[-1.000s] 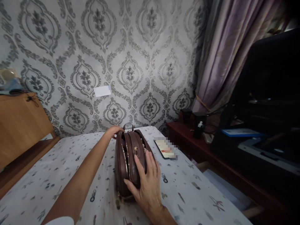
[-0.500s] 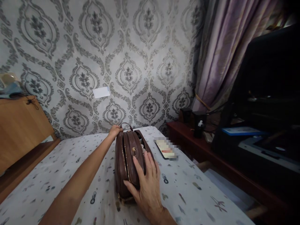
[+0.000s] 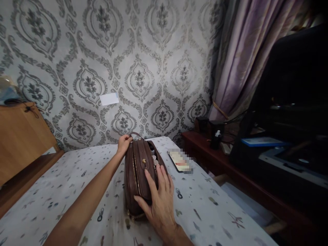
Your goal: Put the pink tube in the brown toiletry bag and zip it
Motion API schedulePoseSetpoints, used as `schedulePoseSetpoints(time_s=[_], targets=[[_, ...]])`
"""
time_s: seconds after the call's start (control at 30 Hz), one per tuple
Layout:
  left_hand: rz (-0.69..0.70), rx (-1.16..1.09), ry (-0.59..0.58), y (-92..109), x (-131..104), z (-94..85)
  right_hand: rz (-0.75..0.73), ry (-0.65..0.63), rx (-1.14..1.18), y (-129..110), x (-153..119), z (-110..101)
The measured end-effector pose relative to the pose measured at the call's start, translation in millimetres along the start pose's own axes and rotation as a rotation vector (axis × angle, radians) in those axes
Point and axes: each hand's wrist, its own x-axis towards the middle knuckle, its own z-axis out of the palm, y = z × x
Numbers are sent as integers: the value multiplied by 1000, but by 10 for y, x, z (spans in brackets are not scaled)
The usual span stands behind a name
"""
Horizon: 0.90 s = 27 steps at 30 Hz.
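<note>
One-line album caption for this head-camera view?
Left hand grips the far end of a brown bag; right hand rests on its near side.

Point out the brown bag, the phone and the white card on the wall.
brown bag (image 3: pixel 133 177), head view, on its left side panel.
phone (image 3: pixel 178 161), head view, middle of its screen.
white card (image 3: pixel 109 98), head view, its centre.

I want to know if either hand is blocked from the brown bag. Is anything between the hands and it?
Nothing visible is. The right hand lies flat on the near side of the brown bag, and the left hand touches its far end by the handle. The phone lies apart, to the bag's right on the table.
</note>
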Motion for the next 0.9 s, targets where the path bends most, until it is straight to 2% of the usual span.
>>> schedulePoseSetpoints(time_s=[0.23,0.37,0.53,0.7,0.9], targets=[[-1,-43,-34,51,-83,-71,-10,1,20,9,17,-29],[-64,-59,-135,98,-4,-105,-1,16,35,9,53,-58],[-147,-3,-288,253,128,-123,-28,34,25,15,89,-72],[-134,193,-538,409,272,19,-21,28,34,11,99,-81],[-187,306,-598,435,447,256,-20,24,26,-4,100,-98]])
